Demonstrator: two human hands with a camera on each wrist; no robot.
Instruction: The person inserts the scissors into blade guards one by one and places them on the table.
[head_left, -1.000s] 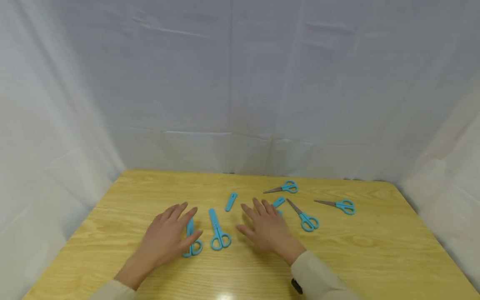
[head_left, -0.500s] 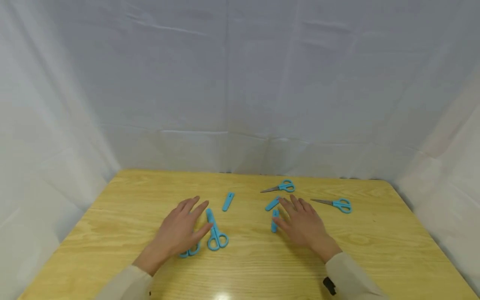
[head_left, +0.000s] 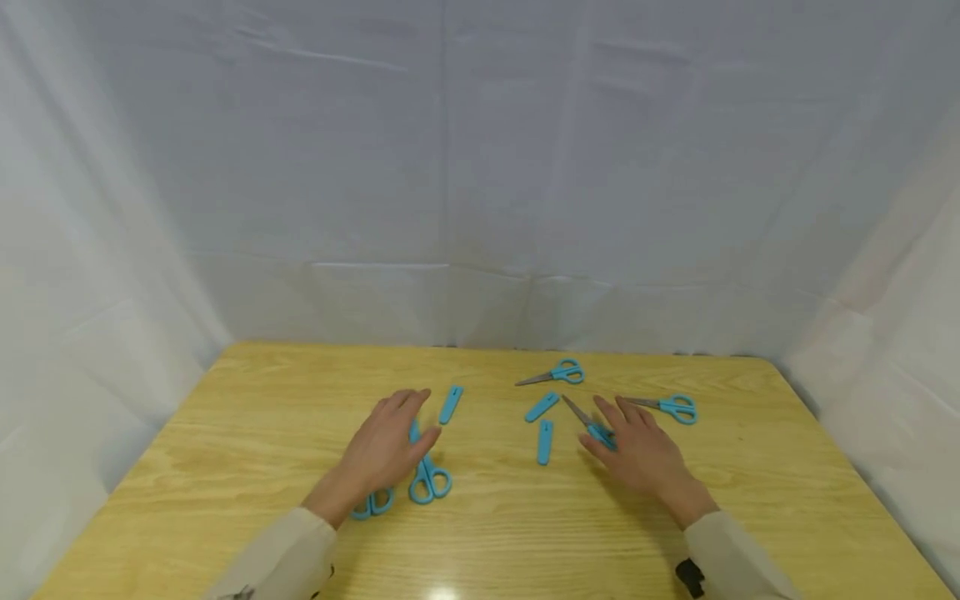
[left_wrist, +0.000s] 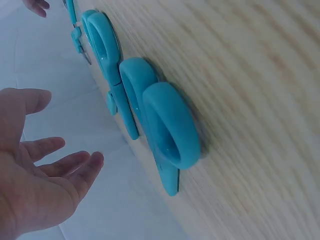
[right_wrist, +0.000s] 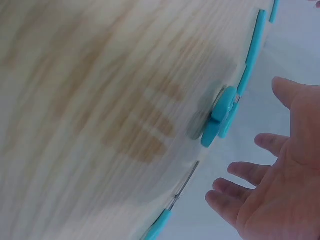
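My left hand (head_left: 386, 446) hovers over two pairs of blue-handled scissors whose blades are in blue covers. One sheathed pair (head_left: 430, 482) shows past the thumb; the other pair (left_wrist: 185, 125) lies mostly beneath the hand, its handle rings near the wrist. In the left wrist view the fingers are loosely spread, apart from both pairs. My right hand (head_left: 641, 450), fingers spread, is above a bare-bladed pair of scissors (head_left: 600, 435) and partly hides its handles. The right wrist view shows a gap between that palm and these scissors (right_wrist: 220, 112).
Three loose blue blade covers lie mid-table: one cover (head_left: 451, 405) left of centre, a slanted cover (head_left: 542, 407) and an upright-lying cover (head_left: 545, 442). Bare scissors (head_left: 566, 372) lie at the back, another bare pair (head_left: 677, 408) at right. White sheeting (head_left: 480, 183) surrounds the wooden table (head_left: 480, 550).
My right hand has moved right, from beside the loose covers to over the bare scissors, uncovering both covers. The left hand has shifted right over the sheathed scissors. The scissors and covers stay put.
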